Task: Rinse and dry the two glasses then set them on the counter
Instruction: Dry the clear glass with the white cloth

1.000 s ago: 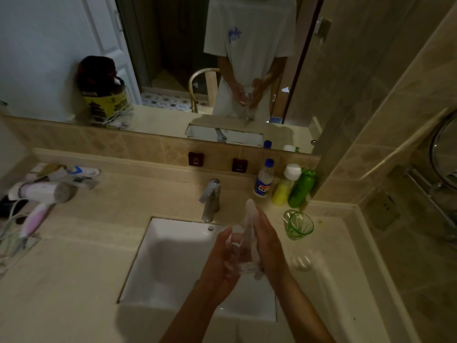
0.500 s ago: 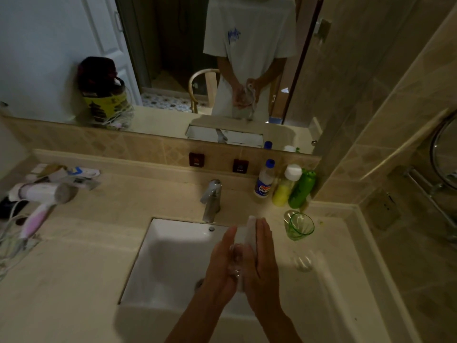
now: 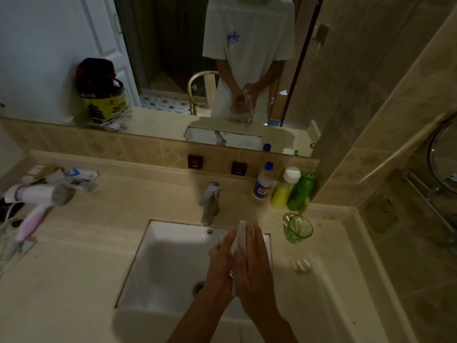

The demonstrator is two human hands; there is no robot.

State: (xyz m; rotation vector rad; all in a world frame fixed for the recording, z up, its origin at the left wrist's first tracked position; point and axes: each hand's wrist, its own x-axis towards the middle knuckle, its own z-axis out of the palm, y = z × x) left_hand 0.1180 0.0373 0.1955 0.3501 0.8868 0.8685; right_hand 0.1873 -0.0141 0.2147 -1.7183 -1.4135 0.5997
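Over the white sink (image 3: 160,268) my left hand (image 3: 220,261) and my right hand (image 3: 253,263) are pressed together. Between them is a small clear glass (image 3: 231,269), almost wholly hidden, with only a glint showing. My right hand presses a white tissue (image 3: 241,233) flat against it, and the tissue's top sticks up past my fingertips. A green glass (image 3: 298,230) stands upright on the counter (image 3: 329,280), right of the sink. Nearer me, a faint clear object (image 3: 300,264), perhaps another glass, sits on the counter.
A chrome faucet (image 3: 210,201) stands behind the sink. Three bottles, white (image 3: 262,184), yellow (image 3: 283,191) and green (image 3: 300,193), crowd the back right corner. A hair dryer (image 3: 37,196) and tubes (image 3: 71,178) lie at the far left. The tiled wall (image 3: 385,134) bounds the right side.
My hands have closed flatter around the glass and sunk slightly over the sink. The tissue, loose and tall a second ago, is now pressed tight between them.
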